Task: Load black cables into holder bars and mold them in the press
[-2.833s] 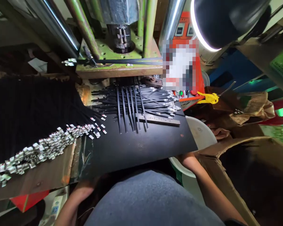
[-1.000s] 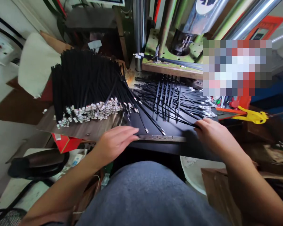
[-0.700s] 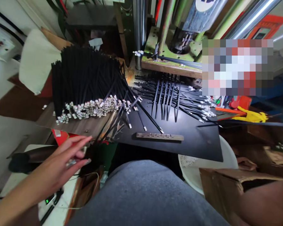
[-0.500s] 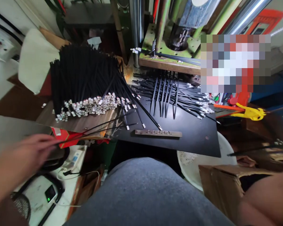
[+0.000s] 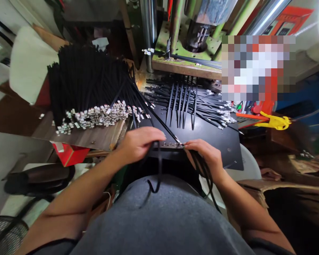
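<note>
My left hand [image 5: 142,143] is closed, fingertips pinched around thin flexible black strips [image 5: 160,166] that hang in a bend in front of the grey shirt. Close beside it, my right hand [image 5: 206,156] is closed on a bunch of black strips [image 5: 202,166] trailing down past the wrist. Between the hands lies a slotted metal bar [image 5: 171,145] on the black board [image 5: 228,150], its ends covered by the fingers. The right fingertips are at its right end. Several white-tipped black strips [image 5: 164,124] slant down to the bar from the left pile.
A thick pile of white-tipped black strips [image 5: 90,78] lies at left. More strips [image 5: 202,106] lie crossed on the board beneath a green press [image 5: 162,46]. At right are a yellow-handled tool [image 5: 278,122], a white tub [image 5: 251,159], an open cardboard box [image 5: 252,189] and another person's hand [image 5: 270,174].
My left hand has come in from the far left with black strips. My right arm has swung in from the lower right, bringing a bunch of strips. Both hands now meet at the metal bar.
</note>
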Available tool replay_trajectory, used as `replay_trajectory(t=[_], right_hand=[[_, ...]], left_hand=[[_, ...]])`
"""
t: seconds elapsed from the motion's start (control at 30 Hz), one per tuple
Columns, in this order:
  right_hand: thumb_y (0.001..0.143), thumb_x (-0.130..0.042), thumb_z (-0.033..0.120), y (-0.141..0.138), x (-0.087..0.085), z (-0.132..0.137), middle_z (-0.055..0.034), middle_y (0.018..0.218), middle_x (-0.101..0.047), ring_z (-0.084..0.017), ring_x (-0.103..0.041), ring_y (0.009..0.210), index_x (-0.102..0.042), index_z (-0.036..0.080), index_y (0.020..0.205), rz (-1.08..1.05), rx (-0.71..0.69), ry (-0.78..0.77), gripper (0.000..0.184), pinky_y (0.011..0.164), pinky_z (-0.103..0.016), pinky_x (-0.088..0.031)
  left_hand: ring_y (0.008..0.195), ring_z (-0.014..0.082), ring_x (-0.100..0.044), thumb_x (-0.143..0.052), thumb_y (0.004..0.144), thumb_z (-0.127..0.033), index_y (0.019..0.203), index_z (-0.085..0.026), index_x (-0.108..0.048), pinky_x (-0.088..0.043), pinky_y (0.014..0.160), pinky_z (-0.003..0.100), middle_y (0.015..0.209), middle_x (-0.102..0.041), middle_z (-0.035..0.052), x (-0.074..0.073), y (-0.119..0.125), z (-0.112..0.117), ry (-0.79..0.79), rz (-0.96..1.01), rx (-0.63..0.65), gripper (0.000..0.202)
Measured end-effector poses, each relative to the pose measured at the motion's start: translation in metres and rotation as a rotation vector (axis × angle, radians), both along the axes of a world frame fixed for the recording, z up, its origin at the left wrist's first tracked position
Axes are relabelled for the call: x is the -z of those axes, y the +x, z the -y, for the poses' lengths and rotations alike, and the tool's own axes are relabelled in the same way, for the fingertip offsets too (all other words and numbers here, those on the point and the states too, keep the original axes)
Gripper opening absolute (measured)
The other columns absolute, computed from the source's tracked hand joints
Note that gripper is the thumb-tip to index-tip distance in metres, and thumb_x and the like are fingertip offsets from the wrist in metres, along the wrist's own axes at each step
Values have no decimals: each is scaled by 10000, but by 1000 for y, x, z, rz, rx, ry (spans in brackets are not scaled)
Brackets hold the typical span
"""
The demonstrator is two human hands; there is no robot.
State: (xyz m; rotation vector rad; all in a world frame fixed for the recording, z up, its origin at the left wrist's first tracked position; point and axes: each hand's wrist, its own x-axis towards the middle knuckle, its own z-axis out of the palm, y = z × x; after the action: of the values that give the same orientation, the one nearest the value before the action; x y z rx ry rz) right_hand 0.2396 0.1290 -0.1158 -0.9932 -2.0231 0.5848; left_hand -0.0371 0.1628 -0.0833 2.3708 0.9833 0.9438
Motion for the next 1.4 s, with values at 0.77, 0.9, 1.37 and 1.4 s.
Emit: replay_trajectory(t=[0.77,0.9,1.37,1.4], right_hand=[[977,-479,125,2,-16,-2,-76,1013,-710,-208,-629,932,-635,188,1079,238,-96,45,197,825,-358,-548],[948,-569,140,13,-6,-4,-48,996,-701,-198,-627,967,-638,223,1048,80,12,-53,147,840,-349,-548],[968,-493,121,12,0,-10,-97,1022,-725,-230,-641,973,-676,168,1008,259,-122,132,193,850,-394,-560],[971,-497,132,16,-2,-10,-98,1045,-719,-220,-649,978,-677,174,1020,244,-102,97,191,846,-378,-567]], left_hand=[[1010,183,-679,-479,927,-67,1110,-153,-675,-570,916,322,1084,-712,65,6,42,16,-77,-154,98,282],[1007,159,-669,-535,922,-75,1108,-194,-696,-562,900,310,1094,-709,61,16,24,15,-125,40,21,274],[848,186,-698,-524,918,-99,1062,-173,-633,-574,832,346,938,-727,32,20,42,17,7,-190,-43,195],[890,185,-701,-514,930,-102,1112,-173,-634,-577,866,351,982,-729,39,20,40,17,10,-186,-19,228]])
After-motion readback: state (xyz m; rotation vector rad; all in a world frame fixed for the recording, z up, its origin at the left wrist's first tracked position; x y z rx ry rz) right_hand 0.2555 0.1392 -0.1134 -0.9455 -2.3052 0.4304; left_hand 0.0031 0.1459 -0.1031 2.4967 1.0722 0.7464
